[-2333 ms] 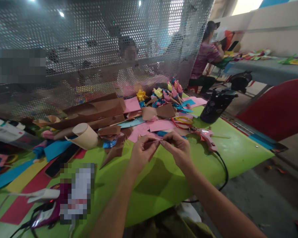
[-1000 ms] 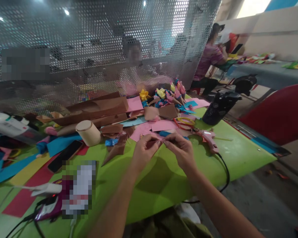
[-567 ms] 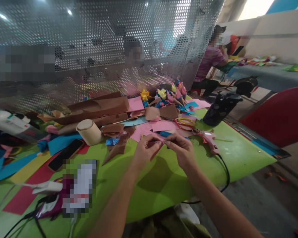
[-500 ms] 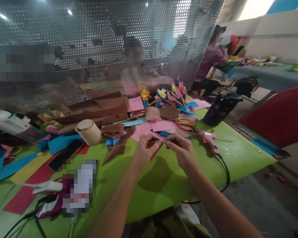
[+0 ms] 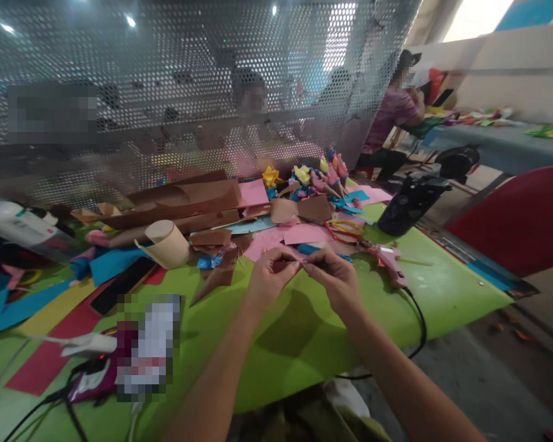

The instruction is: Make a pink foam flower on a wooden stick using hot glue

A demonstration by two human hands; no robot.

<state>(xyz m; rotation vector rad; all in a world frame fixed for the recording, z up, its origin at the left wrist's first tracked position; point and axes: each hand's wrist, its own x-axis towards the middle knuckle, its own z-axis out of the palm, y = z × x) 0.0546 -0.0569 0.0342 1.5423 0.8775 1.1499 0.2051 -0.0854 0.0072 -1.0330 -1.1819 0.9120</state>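
My left hand (image 5: 270, 279) and my right hand (image 5: 334, 276) meet fingertip to fingertip above the green table. Both are closed in a pinch on a small pink piece of paper (image 5: 297, 263), mostly hidden by the fingers. Beyond them lie pink paper sheets (image 5: 306, 233) and a blue rolled item (image 5: 308, 249). To the right of my right hand rests a pink glue gun (image 5: 387, 263) with a black cord. Red-and-yellow-handled pliers or scissors (image 5: 345, 230) lie behind it. Left of my left hand are a brown paper piece (image 5: 219, 276) and a small blue wrapper (image 5: 209, 262).
A beige paper roll (image 5: 166, 244), a dark phone (image 5: 122, 285) and a power bank-like purple item (image 5: 92, 377) with cables occupy the left. Paper flowers (image 5: 311, 178) stand at the back before a perforated metal panel (image 5: 166, 73). A dark tumbler (image 5: 410, 205) leans at right; a person (image 5: 394, 116) sits beyond.
The beige paper roll has loosened, its outer edge springing out to the left. My hands stay almost in place, the fingertips shifting slightly around the pink paper.
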